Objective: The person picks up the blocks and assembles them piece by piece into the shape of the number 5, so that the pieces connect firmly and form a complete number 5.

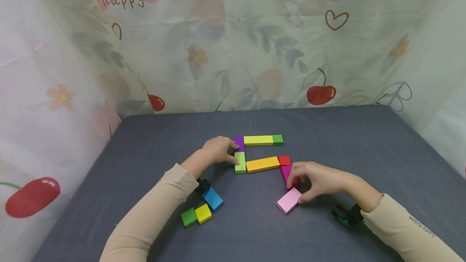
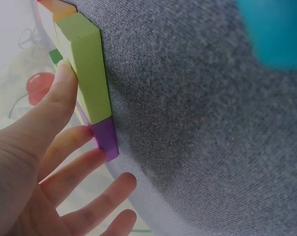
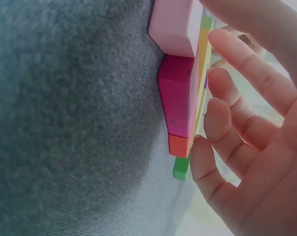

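My left hand (image 1: 217, 149) touches the light green block (image 1: 240, 164) with its thumb, and its fingers reach to the purple block (image 1: 238, 142). In the left wrist view those fingers are spread and only loosely bent beside the light green block (image 2: 92, 73). On the other side, my right hand (image 1: 316, 178) has its thumb at the edge of the pale pink block (image 1: 289, 200). Its fingertips reach the magenta block (image 1: 285, 172), partly hidden by them in the head view. From the right wrist, relaxed fingers (image 3: 247, 69) show alongside the magenta block (image 3: 178, 93).
An orange block (image 1: 263, 164) joins the light green block to a red block (image 1: 284, 160). Behind lie a long yellow block (image 1: 258, 140) and a green one (image 1: 278, 140). Near my left forearm are blue (image 1: 212, 199), yellow (image 1: 203, 214) and green (image 1: 189, 217) blocks.
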A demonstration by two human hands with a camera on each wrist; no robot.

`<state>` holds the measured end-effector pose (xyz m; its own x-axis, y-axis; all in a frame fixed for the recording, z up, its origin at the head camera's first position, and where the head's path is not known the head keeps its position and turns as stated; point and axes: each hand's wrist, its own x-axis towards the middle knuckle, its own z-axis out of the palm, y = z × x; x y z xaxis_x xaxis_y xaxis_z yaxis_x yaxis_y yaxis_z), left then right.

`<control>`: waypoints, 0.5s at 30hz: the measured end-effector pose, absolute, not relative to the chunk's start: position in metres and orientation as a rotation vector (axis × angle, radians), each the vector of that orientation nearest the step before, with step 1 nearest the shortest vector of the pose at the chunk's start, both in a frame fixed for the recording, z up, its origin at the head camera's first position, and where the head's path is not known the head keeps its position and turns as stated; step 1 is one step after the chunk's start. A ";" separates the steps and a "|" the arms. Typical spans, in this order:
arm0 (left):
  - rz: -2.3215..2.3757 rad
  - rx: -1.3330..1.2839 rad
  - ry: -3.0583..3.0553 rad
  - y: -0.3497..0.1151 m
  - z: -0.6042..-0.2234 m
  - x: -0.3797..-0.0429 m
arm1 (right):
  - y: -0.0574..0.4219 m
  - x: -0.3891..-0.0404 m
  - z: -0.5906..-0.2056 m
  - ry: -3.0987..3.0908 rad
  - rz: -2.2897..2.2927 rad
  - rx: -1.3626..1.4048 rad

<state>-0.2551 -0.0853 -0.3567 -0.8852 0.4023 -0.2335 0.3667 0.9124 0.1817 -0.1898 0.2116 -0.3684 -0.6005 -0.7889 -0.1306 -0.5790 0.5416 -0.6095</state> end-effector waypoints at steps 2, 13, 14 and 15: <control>0.192 0.578 2.808 -0.085 -0.357 -0.255 | 0.211 -0.189 -0.369 2.381 -0.743 -1.113; 0.192 0.581 2.808 -0.086 -0.357 -0.255 | 0.210 -0.189 -0.371 2.377 -0.737 -1.115; 0.191 0.581 2.808 -0.086 -0.357 -0.255 | 0.210 -0.189 -0.371 2.376 -0.738 -1.118; 0.191 0.581 2.808 -0.086 -0.357 -0.255 | 0.210 -0.189 -0.370 2.374 -0.740 -1.119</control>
